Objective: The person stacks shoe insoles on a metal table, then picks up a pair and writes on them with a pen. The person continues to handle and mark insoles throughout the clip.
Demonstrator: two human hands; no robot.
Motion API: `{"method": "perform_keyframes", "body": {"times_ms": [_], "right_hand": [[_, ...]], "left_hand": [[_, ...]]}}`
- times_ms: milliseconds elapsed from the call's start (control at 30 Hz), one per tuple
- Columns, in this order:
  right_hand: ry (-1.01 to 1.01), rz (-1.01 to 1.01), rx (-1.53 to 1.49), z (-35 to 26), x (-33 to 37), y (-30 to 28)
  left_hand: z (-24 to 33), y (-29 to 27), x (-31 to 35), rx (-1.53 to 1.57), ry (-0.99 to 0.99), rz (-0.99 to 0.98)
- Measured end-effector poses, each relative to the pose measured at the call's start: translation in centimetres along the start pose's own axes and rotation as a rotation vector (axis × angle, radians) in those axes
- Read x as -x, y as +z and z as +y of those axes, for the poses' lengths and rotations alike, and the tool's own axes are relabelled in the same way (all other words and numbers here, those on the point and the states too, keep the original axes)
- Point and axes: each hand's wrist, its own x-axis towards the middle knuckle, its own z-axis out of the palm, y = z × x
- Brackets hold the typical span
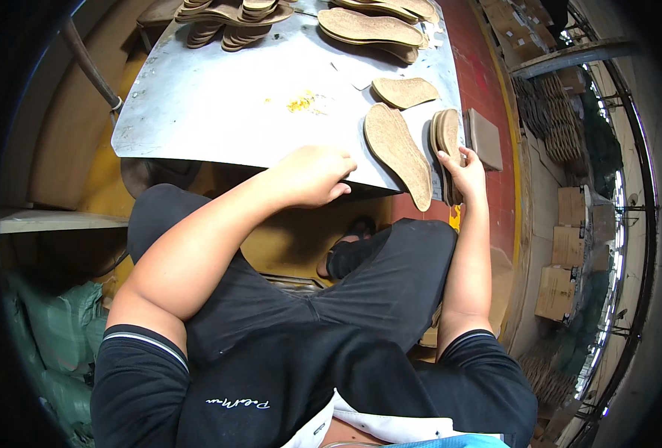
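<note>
My right hand (465,175) is closed on a small stack of brown cork-like insoles (444,133) standing on edge at the table's right side. The thumb and fingers pinch the stack's near end. A single insole (397,153) lies just left of it, its narrow end jutting past the near table edge. Behind that one is another insole (404,92), lying flat. My left hand (312,175) is at the near edge of the table, its fingers curled in. The palm is turned away, so whatever it may hold is hidden.
The pale metal-topped table (211,104) carries piled insoles (234,15) at its far left and more large insoles (368,28) at its far right. Yellow crumbs (303,101) lie mid-table. Green sacks (66,321) are at left; cardboard boxes (559,291) stand along the right.
</note>
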Motion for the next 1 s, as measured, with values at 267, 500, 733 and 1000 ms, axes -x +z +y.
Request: {"method": "perform_keyframes", "body": {"times_ms": [267,500,733,1000], "right_hand": [[0.007,0.016,0.181,-5.0,1.0,0.1],[0.082,0.119,0.326,-4.1,0.6,1.2],[-0.032,0.349,0.526,-5.2,1.4,1.5],[-0.807,0.075,0.530,-13.0,-5.5,4.9]], "left_hand": [[-0.8,-0.1,0.0,-0.024,0.025,0.035],[-0.4,-0.2,-0.1,-0.040,0.019,-0.002],[0.0,-0.7,0.1,-0.071,0.028,-0.006],[-0.2,-0.5,-0.4,-0.043,-0.001,-0.014]]}}
